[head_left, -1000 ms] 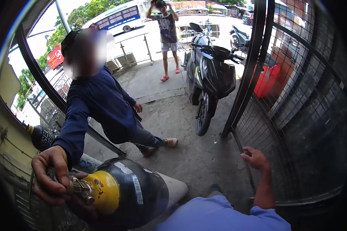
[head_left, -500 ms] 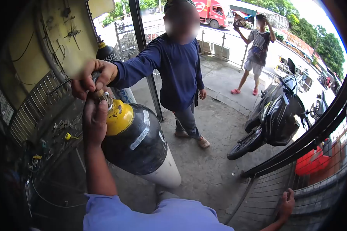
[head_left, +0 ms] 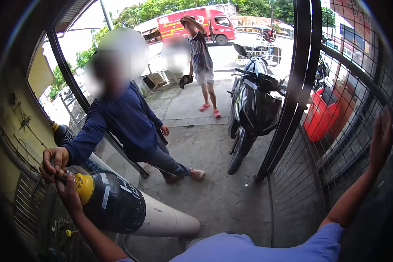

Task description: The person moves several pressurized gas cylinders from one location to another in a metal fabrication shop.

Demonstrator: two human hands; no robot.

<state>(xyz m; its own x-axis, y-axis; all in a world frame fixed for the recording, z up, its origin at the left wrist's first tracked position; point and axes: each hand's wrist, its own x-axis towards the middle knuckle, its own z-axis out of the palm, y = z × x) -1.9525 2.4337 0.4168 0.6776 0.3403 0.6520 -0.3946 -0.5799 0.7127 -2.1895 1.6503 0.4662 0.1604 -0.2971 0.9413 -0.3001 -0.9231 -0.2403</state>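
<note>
A tall gas cylinder (head_left: 122, 201), black above and white below with a yellow shoulder, leans at the left. My left hand (head_left: 68, 192) is closed around the valve at its top. A co-worker's hand (head_left: 54, 162) grips the same valve from above, right against my fingers. My right hand (head_left: 381, 135) is raised at the far right, fingers stretched upward with nothing in them. It overlaps the black wire-mesh gate (head_left: 336, 161) in this view.
The co-worker in a dark blue shirt (head_left: 118, 124) stands behind the cylinder. A black motorcycle (head_left: 257, 105) is parked by the gate post. Another person (head_left: 201, 56) stands outside, with a red truck (head_left: 196, 26) beyond. A second cylinder (head_left: 65, 134) stands at left.
My view has swung right. My right hand has risen from low at the right to shoulder height by the gate. Both hands on the valve stay there. The person outside has lowered one arm.
</note>
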